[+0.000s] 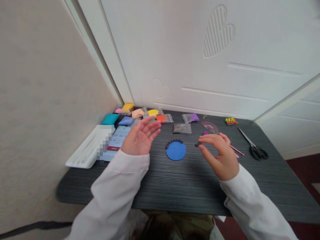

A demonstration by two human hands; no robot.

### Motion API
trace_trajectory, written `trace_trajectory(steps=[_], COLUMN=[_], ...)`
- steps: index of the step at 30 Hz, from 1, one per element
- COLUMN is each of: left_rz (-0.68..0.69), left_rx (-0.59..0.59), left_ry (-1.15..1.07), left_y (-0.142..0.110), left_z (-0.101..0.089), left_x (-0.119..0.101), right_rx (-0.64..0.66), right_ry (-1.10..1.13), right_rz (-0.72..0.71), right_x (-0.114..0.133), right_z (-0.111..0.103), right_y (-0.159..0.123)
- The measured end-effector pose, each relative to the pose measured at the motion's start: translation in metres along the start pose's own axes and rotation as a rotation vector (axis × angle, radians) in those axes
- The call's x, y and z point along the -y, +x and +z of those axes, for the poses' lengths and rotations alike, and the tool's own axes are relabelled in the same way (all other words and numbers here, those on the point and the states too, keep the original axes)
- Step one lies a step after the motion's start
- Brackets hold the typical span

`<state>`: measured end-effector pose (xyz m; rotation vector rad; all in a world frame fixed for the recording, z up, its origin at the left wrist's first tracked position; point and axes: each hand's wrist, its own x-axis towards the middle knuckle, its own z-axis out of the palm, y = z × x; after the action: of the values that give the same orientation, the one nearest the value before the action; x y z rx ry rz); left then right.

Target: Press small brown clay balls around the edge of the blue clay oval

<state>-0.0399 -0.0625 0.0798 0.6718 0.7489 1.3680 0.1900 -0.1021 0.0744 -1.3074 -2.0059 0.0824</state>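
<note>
A flat blue clay disc (pixel 176 152) lies on the dark table between my hands. Along its far and left edge runs a row of small dark clay lumps (pixel 171 142). My right hand (pixel 222 156), to the right of the disc, pinches a small dark piece of clay (pixel 197 144) between thumb and forefinger. To the left of the disc, my left hand (pixel 140 138) is raised with its palm showing and fingers spread, holding nothing. Just behind the disc is a clear bag of dark grey clay (pixel 182 128).
Several bagged clays, including a purple pack (pixel 194 117) and a teal pack (pixel 110 119), line the back. A white tray (pixel 86 146) and a phone (pixel 110 156) sit left. On the right are a protractor (pixel 210 127), black-handled scissors (pixel 255 150) and a pink stick (pixel 237 150).
</note>
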Motion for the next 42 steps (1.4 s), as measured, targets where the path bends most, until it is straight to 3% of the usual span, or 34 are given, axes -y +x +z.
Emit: trace_trajectory(steps=[4,8,15,19,28,36,39,42], left_rz=[0.079,0.080,0.168,0.148,0.134,0.122,0.200,0.374], left_rx=[0.079,0.329,0.561,0.621,0.640,0.594,0.586,0.576], left_ry=[0.594,1.018,1.195,1.332,1.400,1.361,1.398,1.476], left_y=[0.025,0.036,0.041,0.039,0.040,0.039,0.037,0.034], left_z=[-0.015,-0.023,-0.042,-0.049,-0.049,-0.054,-0.055,-0.051], left_x=[0.005,0.033,0.046,0.048,0.051,0.054,0.054,0.055], right_rx=[0.024,0.065,0.079,0.136,0.288,0.279,0.272,0.256], right_ry=[0.051,0.097,0.098,0.146,0.118,0.121,0.103,0.095], right_rz=[0.048,0.073,0.089,0.050,-0.054,-0.057,-0.040,-0.031], right_x=[-0.022,-0.024,-0.021,-0.015,-0.001,-0.002,-0.004,-0.006], right_z=[0.013,0.028,0.027,0.027,0.035,0.036,0.036,0.036], right_y=[0.008,0.007,0.002,-0.001,-0.011,-0.012,-0.011,-0.011])
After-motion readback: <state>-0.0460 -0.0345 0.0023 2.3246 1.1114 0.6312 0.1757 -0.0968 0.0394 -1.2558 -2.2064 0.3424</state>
